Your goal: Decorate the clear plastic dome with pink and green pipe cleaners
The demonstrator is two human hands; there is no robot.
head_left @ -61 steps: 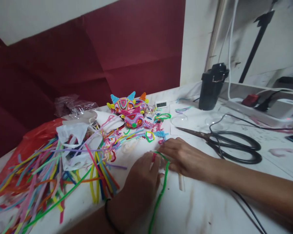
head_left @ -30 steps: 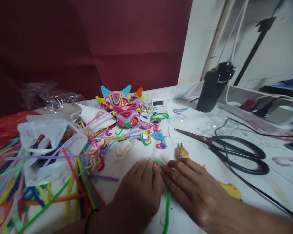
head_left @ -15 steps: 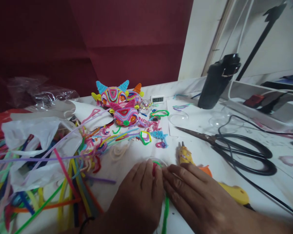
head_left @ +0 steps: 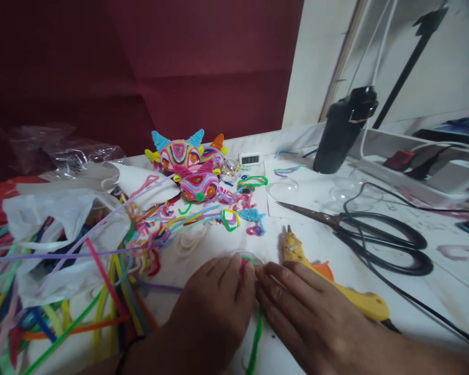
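Note:
At the near middle of the table, my left hand [head_left: 214, 297] is closed, fingers bunched over a clear rounded plastic piece [head_left: 261, 257]. Only its rim shows. Something pink-red and a bit of green peek out between those fingertips. A green pipe cleaner [head_left: 255, 344] trails from beneath my hands toward me. My right hand [head_left: 305, 307] lies alongside, fingers pressed together, their tips meeting the plastic piece and the green strand. Just beyond the right hand rests a yellow glue gun [head_left: 365, 303] with an orange trigger. My fingers hide most of the work.
Large black-handled scissors [head_left: 386, 234] lie at right, a black cable across them. A dark bottle [head_left: 342, 135] stands behind. Colourful pipe-cleaner animal heads [head_left: 199, 185] sit at the back. Loose pipe cleaners [head_left: 82, 328] and a white plastic bag [head_left: 78, 213] crowd the left.
The view has shifted slightly, so most things appear a little farther left. The green strand's near end now slants more to the left. Both hands stay together on the plastic piece.

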